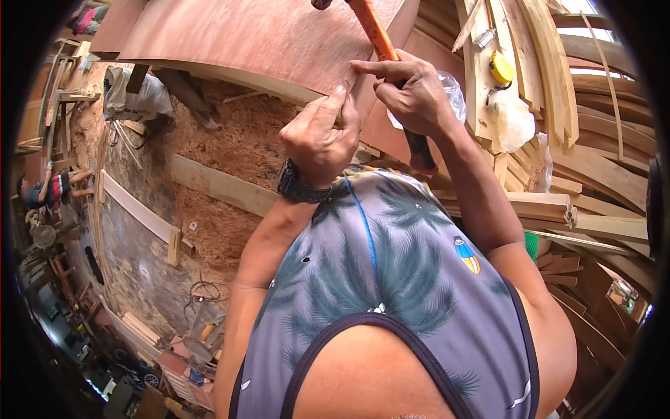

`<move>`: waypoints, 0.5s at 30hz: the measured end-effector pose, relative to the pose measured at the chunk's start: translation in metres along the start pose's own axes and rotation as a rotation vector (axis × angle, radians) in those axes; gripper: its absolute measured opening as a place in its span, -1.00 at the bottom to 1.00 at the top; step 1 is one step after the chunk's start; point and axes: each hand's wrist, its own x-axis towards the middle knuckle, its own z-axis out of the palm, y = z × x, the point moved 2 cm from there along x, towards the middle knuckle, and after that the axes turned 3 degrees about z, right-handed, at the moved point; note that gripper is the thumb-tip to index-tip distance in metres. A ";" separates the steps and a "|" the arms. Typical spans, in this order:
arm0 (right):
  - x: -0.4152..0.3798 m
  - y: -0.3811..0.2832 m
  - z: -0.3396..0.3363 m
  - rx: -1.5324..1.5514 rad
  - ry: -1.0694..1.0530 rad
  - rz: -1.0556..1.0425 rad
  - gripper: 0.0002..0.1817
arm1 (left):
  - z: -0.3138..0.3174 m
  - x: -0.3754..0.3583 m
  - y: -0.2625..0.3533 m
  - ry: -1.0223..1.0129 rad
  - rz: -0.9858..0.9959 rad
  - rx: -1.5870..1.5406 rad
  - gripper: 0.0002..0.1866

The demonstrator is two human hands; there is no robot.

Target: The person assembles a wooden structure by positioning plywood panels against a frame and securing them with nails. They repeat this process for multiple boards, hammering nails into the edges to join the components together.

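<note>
Gripping hammer (pixel 375 29) in right hand (pixel 417 94); holding left hand (pixel 315 138) at plywood (pixel 230 35), cannot tell if pinching. Probably aligning; steady next.

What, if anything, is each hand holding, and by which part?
Right hand: a hammer, by its handle, with the dark grip end showing below. Left hand, at the panel: can't tell whether its fingers pinch anything.

No text can be read: black and red print (pixel 142 111) on the bag (pixel 150 92) is too small.
</note>
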 end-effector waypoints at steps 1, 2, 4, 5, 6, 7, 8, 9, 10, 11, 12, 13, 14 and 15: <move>0.001 0.000 0.000 -0.009 0.022 -0.014 -0.53 | 0.001 0.000 0.000 0.007 -0.006 0.002 -0.75; 0.001 0.001 0.000 -0.017 0.042 -0.027 -0.54 | 0.002 0.000 0.000 0.025 0.027 0.021 -0.75; 0.000 0.000 0.000 -0.002 0.030 -0.013 -0.54 | 0.002 -0.001 0.001 0.052 0.053 0.047 -0.74; 0.001 0.000 -0.001 0.017 0.029 0.005 -0.54 | 0.002 0.000 0.002 0.036 0.064 0.060 -0.74; 0.001 -0.001 0.000 0.013 0.017 -0.002 -0.54 | 0.001 -0.001 0.002 0.019 0.074 0.072 -0.74; 0.000 -0.001 0.000 0.023 0.021 0.010 -0.54 | -0.001 -0.001 0.002 0.028 0.065 0.078 -0.74; 0.000 -0.001 -0.001 0.032 0.025 0.023 -0.54 | -0.003 -0.002 0.002 0.010 0.065 0.050 -0.77; 0.000 -0.003 -0.001 0.027 0.013 0.018 -0.54 | -0.004 -0.003 0.001 -0.008 0.065 0.021 -0.80; -0.001 -0.005 -0.002 -0.002 0.012 0.029 -0.54 | -0.007 -0.004 0.000 0.001 0.057 0.026 -0.80; 0.000 -0.007 -0.003 -0.033 0.012 0.037 -0.54 | -0.011 -0.006 -0.003 0.037 -0.049 -0.077 -0.83; 0.001 -0.008 -0.004 -0.038 0.002 0.030 -0.54 | -0.014 -0.008 -0.004 0.074 -0.153 -0.182 -0.86; 0.001 -0.008 -0.004 -0.037 -0.001 0.030 -0.53 | -0.017 -0.015 -0.002 0.074 -0.513 -0.328 -0.89; 0.000 -0.009 -0.004 -0.036 -0.005 0.030 -0.53 | -0.017 -0.019 -0.007 0.065 -0.859 -0.559 -0.82; 0.001 -0.009 -0.004 -0.040 -0.012 0.025 -0.53 | -0.018 -0.017 -0.011 0.002 -1.115 -0.766 -0.78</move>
